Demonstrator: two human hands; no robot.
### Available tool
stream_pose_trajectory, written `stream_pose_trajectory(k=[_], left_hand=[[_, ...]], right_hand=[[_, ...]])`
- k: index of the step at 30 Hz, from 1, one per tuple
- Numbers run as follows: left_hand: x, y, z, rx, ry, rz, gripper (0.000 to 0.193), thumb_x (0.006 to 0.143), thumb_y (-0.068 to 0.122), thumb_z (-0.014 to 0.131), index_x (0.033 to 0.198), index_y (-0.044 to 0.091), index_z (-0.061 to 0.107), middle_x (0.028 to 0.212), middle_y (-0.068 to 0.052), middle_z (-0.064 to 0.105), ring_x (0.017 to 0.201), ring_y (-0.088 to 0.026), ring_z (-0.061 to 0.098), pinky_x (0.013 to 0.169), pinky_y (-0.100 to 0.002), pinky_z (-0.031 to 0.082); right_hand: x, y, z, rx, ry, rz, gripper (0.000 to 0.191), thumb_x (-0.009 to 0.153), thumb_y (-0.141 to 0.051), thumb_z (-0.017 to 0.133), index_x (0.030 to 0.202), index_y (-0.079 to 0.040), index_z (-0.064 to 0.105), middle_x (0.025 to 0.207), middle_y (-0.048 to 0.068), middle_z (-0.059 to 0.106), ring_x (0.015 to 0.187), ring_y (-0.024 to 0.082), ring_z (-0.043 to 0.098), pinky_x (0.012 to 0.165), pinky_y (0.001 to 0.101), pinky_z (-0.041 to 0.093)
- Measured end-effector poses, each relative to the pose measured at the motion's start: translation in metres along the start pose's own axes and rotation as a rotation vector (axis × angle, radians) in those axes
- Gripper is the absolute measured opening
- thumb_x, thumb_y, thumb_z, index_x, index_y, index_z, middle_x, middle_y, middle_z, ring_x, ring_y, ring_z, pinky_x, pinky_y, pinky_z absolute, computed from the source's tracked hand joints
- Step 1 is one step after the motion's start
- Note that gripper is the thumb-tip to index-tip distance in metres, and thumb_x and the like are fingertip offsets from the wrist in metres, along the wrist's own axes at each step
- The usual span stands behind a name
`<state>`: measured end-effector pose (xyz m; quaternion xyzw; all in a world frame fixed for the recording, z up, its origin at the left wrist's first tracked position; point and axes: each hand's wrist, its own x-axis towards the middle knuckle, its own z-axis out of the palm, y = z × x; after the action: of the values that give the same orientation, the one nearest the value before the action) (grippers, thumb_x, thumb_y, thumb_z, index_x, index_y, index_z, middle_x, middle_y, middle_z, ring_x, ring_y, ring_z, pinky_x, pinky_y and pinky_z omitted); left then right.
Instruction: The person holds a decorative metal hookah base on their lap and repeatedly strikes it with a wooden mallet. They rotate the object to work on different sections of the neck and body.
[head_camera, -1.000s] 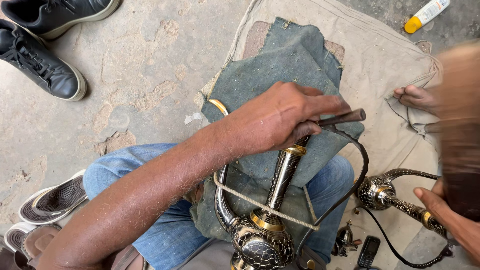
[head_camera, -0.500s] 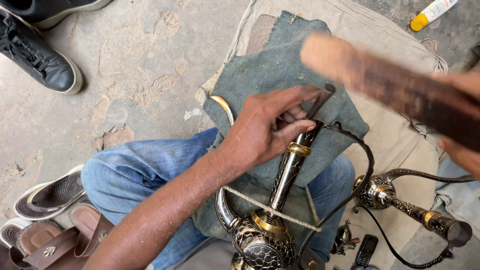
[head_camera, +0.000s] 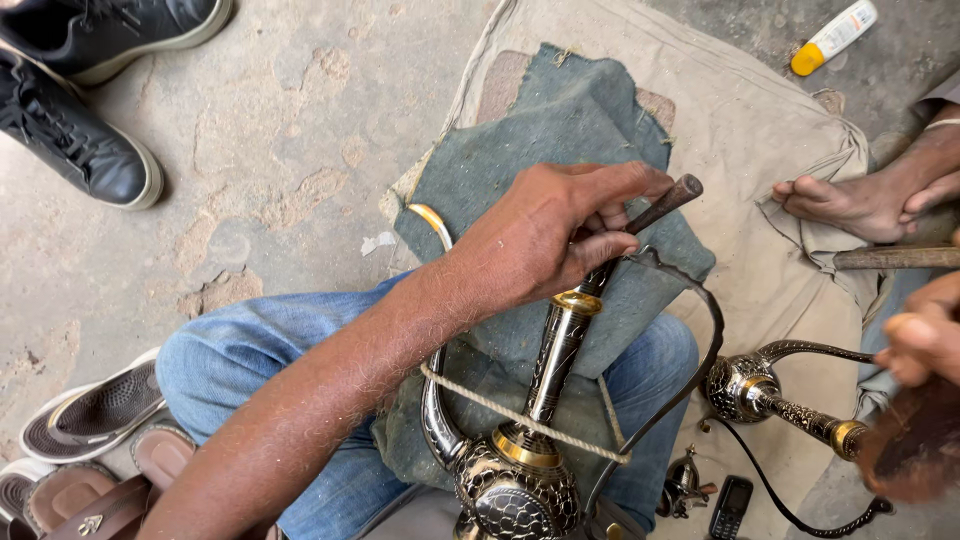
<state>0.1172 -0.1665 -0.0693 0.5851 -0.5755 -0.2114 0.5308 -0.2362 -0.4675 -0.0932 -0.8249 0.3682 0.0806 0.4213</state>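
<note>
My left hand grips a dark metal punch, its tip set against the gold collar of an ornate engraved metal vessel. The vessel stands between my jeans-clad knees, and a rope is tied across its neck. At the right edge my right hand is blurred and closed on a brown wooden stick, held apart from the vessel. A grey-green cloth lies under the work.
A second engraved metal piece lies on the beige canvas to the right, near a small phone. A bare foot rests on the canvas. Black shoes, sandals and a yellow-capped tube lie around.
The wooden stick swung across the upper right half a second ago and now sits low at the right edge. My left hand has kept the punch on the vessel's collar.
</note>
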Motion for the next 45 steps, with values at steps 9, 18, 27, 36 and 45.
stream_pose_trajectory(k=[9, 18, 27, 36, 45], left_hand=[[0.026, 0.021, -0.007, 0.089, -0.147, -0.061, 0.047, 0.092, 0.01, 0.073, 0.135, 0.006, 0.054, 0.099, -0.015, 0.074, 0.094, -0.032, 0.075, 0.078, -0.046, 0.058], [0.035, 0.017, -0.001, 0.201, -0.255, 0.007, 0.048, 0.086, 0.009, 0.075, 0.132, 0.008, 0.061, 0.101, -0.015, 0.075, 0.095, -0.033, 0.075, 0.082, -0.046, 0.059], [0.019, 0.009, -0.003, 0.152, -0.207, 0.029, 0.044, 0.091, 0.015, 0.075, 0.132, 0.007, 0.062, 0.102, -0.013, 0.076, 0.092, -0.031, 0.077, 0.079, -0.044, 0.061], [-0.013, 0.008, 0.001, 0.068, 0.063, -0.053, 0.049, 0.094, 0.014, 0.079, 0.139, 0.007, 0.058, 0.104, -0.01, 0.072, 0.082, -0.018, 0.074, 0.076, -0.035, 0.063], [-0.019, 0.017, 0.016, -0.102, 0.265, -0.276, 0.046, 0.096, 0.009, 0.079, 0.136, 0.007, 0.056, 0.09, -0.004, 0.067, 0.078, -0.009, 0.068, 0.067, -0.025, 0.06]], right_hand=[[-0.059, -0.035, 0.038, 0.097, 0.158, 0.338, 0.035, 0.098, -0.019, 0.08, 0.095, 0.008, 0.058, 0.074, 0.016, 0.061, 0.061, 0.025, 0.073, 0.059, 0.0389, 0.06], [-0.065, -0.103, 0.058, -0.156, 0.098, -0.071, 0.047, 0.074, -0.021, 0.085, 0.113, -0.004, 0.065, 0.068, 0.004, 0.065, 0.054, 0.014, 0.061, 0.047, 0.0292, 0.054], [-0.07, -0.06, 0.058, -0.275, 0.109, 0.193, 0.03, 0.088, -0.013, 0.083, 0.105, 0.002, 0.063, 0.073, 0.014, 0.064, 0.061, 0.022, 0.065, 0.058, 0.036, 0.057], [0.036, -0.062, 0.034, -0.306, 0.143, -0.203, 0.031, 0.088, -0.011, 0.077, 0.111, 0.001, 0.061, 0.084, 0.014, 0.064, 0.073, 0.023, 0.064, 0.069, 0.0374, 0.055], [0.052, -0.056, 0.023, -0.261, 0.133, -0.309, 0.034, 0.087, -0.008, 0.071, 0.118, 0.001, 0.06, 0.095, 0.015, 0.064, 0.085, 0.024, 0.063, 0.079, 0.0389, 0.053]])
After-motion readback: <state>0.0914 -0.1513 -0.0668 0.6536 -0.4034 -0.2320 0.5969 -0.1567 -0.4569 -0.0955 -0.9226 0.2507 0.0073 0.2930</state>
